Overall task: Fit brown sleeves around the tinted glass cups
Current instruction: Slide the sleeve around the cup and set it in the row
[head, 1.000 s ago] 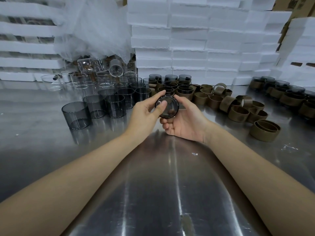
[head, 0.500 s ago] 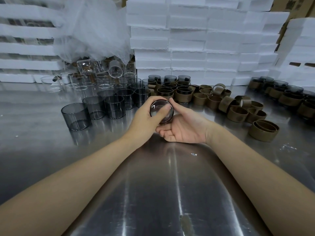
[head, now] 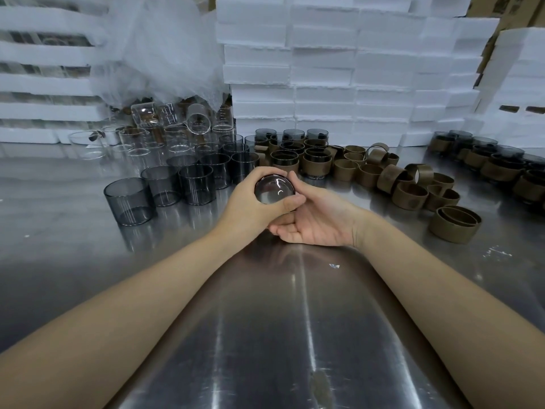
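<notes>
Cup point(head: 274, 188) shifted left, lower | left hand point(head: 250, 208) grips it | right hand point(head: 318, 222) holds underneath

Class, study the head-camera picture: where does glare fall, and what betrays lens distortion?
Head view: pale glare streaks run down the steel table; a curved white highlight sits on the tinted cup gripped by the left hand and right hand; rows of foam blocks tilt and bow toward the frame's edges, a wide-angle effect.

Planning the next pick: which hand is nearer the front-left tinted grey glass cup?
Left. The left hand is right of the tinted glass cup; the right hand farther right.
</notes>
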Action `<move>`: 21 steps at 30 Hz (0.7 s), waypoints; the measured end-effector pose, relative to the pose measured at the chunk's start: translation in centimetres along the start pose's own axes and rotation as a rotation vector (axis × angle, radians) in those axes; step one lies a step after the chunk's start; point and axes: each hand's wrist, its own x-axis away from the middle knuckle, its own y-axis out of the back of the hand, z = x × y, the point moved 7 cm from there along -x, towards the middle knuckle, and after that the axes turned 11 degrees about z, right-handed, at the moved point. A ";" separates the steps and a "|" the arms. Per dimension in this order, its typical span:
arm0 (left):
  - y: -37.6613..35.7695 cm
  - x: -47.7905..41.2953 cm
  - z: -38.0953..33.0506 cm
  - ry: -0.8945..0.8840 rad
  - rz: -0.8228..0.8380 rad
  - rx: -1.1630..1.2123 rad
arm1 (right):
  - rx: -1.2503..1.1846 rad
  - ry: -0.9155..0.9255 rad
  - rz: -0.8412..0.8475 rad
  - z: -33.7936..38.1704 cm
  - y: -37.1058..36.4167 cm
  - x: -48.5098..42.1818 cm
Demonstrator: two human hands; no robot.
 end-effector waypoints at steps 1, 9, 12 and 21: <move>0.0 0.0 0.0 -0.002 -0.014 0.001 | 0.012 0.002 -0.003 0.0 0.0 0.0; 0.4 0.1 -0.6 -0.013 -0.103 -0.027 | 0.038 0.009 -0.044 -0.1 0.3 -0.3; 0.4 0.1 -0.6 0.000 -0.096 -0.047 | 0.042 0.013 -0.052 -0.1 0.5 -0.3; -0.1 0.2 -0.6 -0.009 -0.018 0.145 | 0.022 0.030 -0.111 0.2 0.9 -0.1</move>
